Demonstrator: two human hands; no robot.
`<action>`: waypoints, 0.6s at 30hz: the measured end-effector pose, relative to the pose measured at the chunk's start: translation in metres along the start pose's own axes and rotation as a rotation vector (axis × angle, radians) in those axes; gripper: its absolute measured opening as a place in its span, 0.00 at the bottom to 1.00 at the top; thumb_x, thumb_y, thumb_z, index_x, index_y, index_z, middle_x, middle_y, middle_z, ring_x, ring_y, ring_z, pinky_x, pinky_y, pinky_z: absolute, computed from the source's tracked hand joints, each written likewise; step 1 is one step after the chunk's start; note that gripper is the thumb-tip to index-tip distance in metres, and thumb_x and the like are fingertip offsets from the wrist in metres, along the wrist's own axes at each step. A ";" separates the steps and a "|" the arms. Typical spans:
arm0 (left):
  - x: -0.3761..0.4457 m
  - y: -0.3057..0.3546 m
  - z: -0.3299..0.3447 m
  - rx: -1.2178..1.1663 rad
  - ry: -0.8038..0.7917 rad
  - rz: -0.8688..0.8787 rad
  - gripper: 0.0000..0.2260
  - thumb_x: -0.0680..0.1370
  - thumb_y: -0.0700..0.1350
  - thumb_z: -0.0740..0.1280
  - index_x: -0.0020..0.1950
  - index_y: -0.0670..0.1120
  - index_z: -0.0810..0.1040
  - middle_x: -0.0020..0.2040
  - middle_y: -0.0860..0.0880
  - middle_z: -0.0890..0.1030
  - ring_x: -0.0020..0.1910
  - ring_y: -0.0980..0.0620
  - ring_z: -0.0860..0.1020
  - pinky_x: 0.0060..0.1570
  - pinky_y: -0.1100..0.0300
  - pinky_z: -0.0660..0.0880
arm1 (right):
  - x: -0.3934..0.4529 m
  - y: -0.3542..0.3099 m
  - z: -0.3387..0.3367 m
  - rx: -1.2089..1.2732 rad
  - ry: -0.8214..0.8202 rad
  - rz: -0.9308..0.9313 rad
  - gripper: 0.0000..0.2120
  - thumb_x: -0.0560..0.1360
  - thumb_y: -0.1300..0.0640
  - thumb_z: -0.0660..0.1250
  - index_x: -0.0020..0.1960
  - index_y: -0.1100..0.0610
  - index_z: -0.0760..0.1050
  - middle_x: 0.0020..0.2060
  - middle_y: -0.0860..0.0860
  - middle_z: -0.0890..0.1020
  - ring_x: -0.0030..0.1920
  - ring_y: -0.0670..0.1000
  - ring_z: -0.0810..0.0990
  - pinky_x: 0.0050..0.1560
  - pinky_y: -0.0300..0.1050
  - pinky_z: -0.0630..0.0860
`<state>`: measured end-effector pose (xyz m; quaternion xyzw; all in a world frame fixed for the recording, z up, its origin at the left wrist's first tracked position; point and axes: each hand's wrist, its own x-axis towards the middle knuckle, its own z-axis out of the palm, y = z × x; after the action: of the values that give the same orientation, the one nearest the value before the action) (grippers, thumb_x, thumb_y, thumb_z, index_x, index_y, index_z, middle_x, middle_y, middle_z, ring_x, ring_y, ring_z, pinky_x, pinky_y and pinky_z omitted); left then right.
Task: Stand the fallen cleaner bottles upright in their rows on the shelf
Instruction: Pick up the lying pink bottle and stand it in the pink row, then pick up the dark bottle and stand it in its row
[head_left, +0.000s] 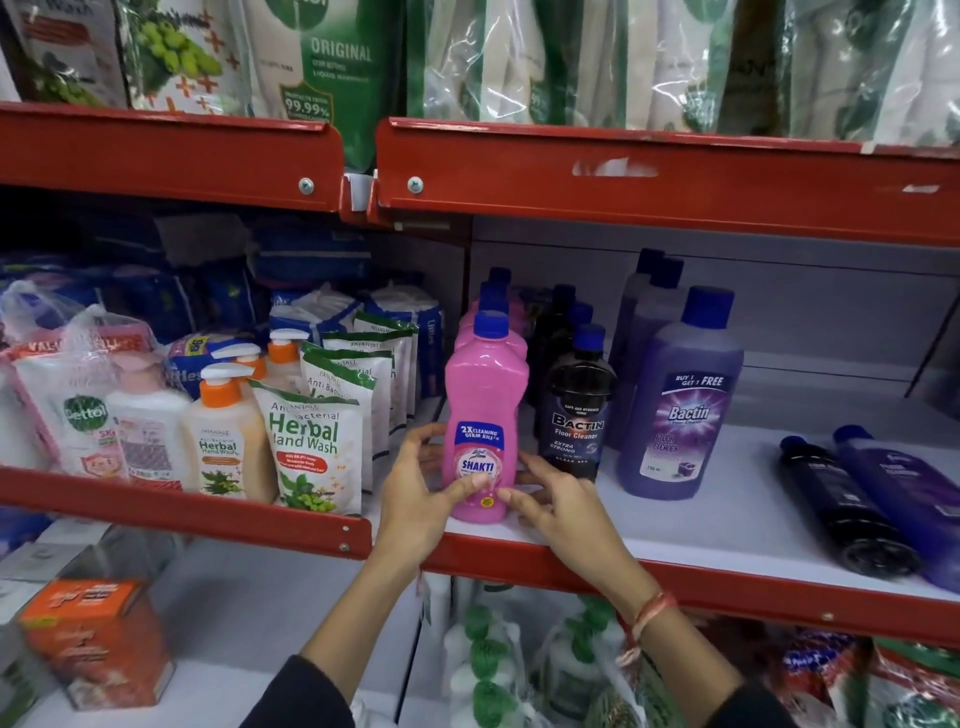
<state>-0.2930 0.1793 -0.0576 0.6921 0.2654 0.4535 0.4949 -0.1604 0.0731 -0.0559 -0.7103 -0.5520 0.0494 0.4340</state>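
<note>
A pink cleaner bottle (484, 410) with a blue cap stands upright at the front of its row on the white shelf (727, 525). My left hand (415, 499) wraps its lower left side and my right hand (550, 506) presses its lower right side. More pink bottles stand behind it. To the right, a black bottle (576, 410) and a purple bottle (680, 410) stand upright heading their rows. Further right, a black bottle (844, 509) and a purple bottle (904, 499) lie on their sides, caps pointing to the back.
Hand wash pouches (311, 447) and pump bottles (223, 441) fill the shelf section to the left. A red shelf lip (727, 582) runs along the front edge. The red upper shelf (649, 176) hangs overhead. Boxes and green-capped bottles sit on the shelf below.
</note>
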 end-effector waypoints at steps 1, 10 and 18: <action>-0.002 0.001 0.001 0.012 0.014 0.012 0.29 0.63 0.44 0.79 0.59 0.52 0.69 0.52 0.51 0.79 0.54 0.52 0.79 0.51 0.58 0.78 | -0.001 -0.001 -0.001 -0.001 -0.004 -0.004 0.24 0.75 0.50 0.69 0.69 0.52 0.71 0.55 0.49 0.85 0.50 0.45 0.84 0.55 0.45 0.81; -0.046 0.044 0.075 0.177 0.231 0.423 0.14 0.73 0.45 0.72 0.52 0.49 0.69 0.48 0.48 0.72 0.47 0.49 0.74 0.49 0.58 0.73 | -0.029 0.012 -0.070 0.016 0.187 0.099 0.13 0.74 0.50 0.70 0.57 0.54 0.82 0.50 0.47 0.86 0.48 0.44 0.84 0.53 0.39 0.80; -0.051 0.051 0.219 0.227 -0.260 0.088 0.08 0.74 0.46 0.67 0.52 0.46 0.77 0.50 0.46 0.82 0.47 0.51 0.80 0.54 0.51 0.77 | -0.094 0.092 -0.214 -0.670 0.454 0.569 0.10 0.75 0.60 0.63 0.48 0.66 0.81 0.43 0.66 0.84 0.46 0.66 0.82 0.44 0.53 0.78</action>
<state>-0.1246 0.0216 -0.0506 0.8073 0.2184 0.3484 0.4233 -0.0103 -0.1265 -0.0237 -0.9261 -0.2134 -0.1701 0.2605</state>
